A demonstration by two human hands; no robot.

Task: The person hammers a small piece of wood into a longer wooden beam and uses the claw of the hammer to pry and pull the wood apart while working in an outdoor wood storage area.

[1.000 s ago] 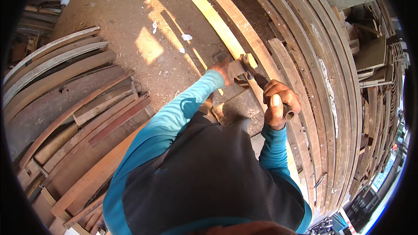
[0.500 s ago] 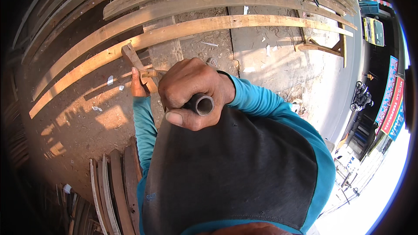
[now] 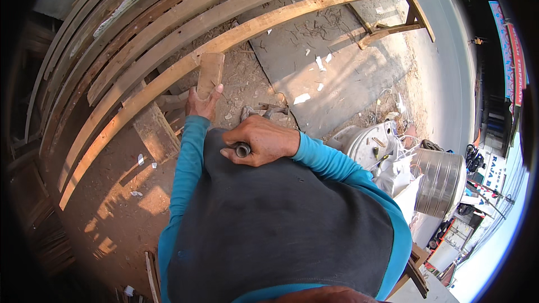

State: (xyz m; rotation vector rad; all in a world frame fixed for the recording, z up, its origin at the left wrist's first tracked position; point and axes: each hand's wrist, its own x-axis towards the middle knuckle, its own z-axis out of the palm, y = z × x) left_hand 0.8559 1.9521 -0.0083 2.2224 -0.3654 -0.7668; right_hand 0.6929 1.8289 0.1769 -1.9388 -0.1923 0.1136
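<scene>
1. While the left hand point(image 3: 203, 102) is gripping a small wooden block point(image 3: 210, 73) against the long curved planks point(image 3: 236, 36), its fingers are clenched on it.
2. Right hand point(image 3: 259, 140) is clutching a metal-handled tool point(image 3: 242, 149), fingers wrapping tight.

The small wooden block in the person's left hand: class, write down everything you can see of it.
The wooden block is a short, flat, roughly rectangular piece of pale brown, rough-sawn wood. It stands nearly upright, tilted slightly, its upper end against the long curved plank that sweeps across the view. The left hand grips its lower end, fingers wrapped along the edge. Sunlight falls on its broad face, which shows no paint. Its underside and back are hidden. Sawdust-strewn ground lies beside it.
</scene>
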